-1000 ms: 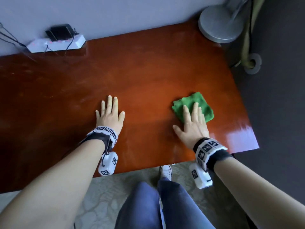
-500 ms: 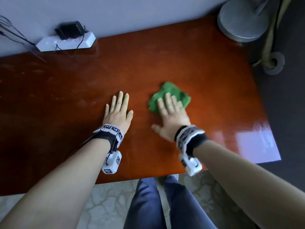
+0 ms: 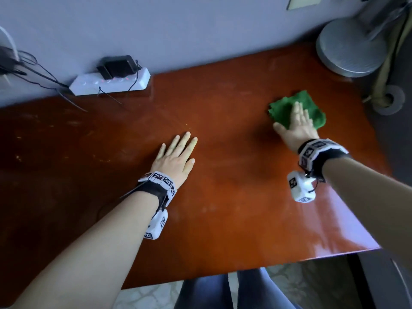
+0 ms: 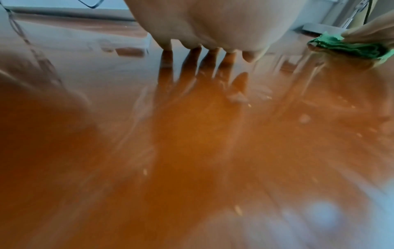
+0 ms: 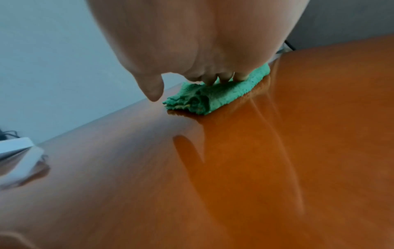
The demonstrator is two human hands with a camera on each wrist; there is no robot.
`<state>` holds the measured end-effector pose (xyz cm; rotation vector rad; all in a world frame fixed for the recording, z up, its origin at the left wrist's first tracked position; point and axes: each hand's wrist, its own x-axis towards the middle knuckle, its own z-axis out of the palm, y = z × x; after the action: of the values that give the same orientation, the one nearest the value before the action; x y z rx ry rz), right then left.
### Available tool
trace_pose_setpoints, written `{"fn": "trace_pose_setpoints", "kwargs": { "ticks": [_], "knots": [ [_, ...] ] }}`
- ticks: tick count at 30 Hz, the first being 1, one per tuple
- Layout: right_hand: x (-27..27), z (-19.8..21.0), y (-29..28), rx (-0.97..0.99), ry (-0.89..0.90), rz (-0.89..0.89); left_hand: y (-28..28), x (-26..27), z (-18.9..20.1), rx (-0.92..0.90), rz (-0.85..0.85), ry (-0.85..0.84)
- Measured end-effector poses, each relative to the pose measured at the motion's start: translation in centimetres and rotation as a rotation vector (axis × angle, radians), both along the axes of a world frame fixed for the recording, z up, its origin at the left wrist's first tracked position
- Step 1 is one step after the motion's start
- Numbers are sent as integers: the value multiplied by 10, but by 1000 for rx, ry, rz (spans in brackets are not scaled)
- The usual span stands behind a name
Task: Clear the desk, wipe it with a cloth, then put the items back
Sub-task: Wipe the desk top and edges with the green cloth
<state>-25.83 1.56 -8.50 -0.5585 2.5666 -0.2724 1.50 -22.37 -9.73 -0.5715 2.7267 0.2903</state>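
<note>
A folded green cloth (image 3: 311,105) lies on the glossy red-brown desk (image 3: 223,197) at the far right. My right hand (image 3: 296,121) presses flat on the cloth with straight fingers, thumb spread to the left. The right wrist view shows the fingertips (image 5: 224,78) bearing down on the cloth (image 5: 213,97). My left hand (image 3: 176,155) rests flat on the bare desk near the middle, fingers straight and holding nothing. From the left wrist camera, the left hand's fingertips (image 4: 192,46) touch the desk, and the cloth (image 4: 349,47) shows at the upper right.
A white power strip (image 3: 109,84) with a black adapter (image 3: 118,65) and cables sits against the wall at the back left. A round grey lamp base (image 3: 350,47) stands at the back right corner. The desk's right edge (image 3: 376,219) drops to a dark floor.
My right hand has slid the cloth from the middle of the desk out to the far right and further back. The left hand has stayed flat in place.
</note>
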Motion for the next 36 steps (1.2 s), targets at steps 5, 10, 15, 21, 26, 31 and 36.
{"fn": "trace_pose_setpoints", "kwargs": {
  "ticks": [5,10,15,21,26,31,36],
  "knots": [
    [40,-4,-36,87,88,116,-32,-14,-1,-8,-56,38],
    [157,10,-51,123,-23,837,-61,-30,0,-7,-62,45],
    [141,5,-54,56,-40,803,-71,-42,-1,23,-35,58],
    [-16,-12,-104,36,61,73,-74,-49,-4,53,-10,-42],
    [-31,-9,-153,88,68,183,-79,-61,0,98,11,-111],
    [90,9,-134,115,-1,801,-69,-66,-2,110,93,-53],
    [90,3,-127,89,-18,961,-68,-66,1,123,116,-40]
  ]
}}
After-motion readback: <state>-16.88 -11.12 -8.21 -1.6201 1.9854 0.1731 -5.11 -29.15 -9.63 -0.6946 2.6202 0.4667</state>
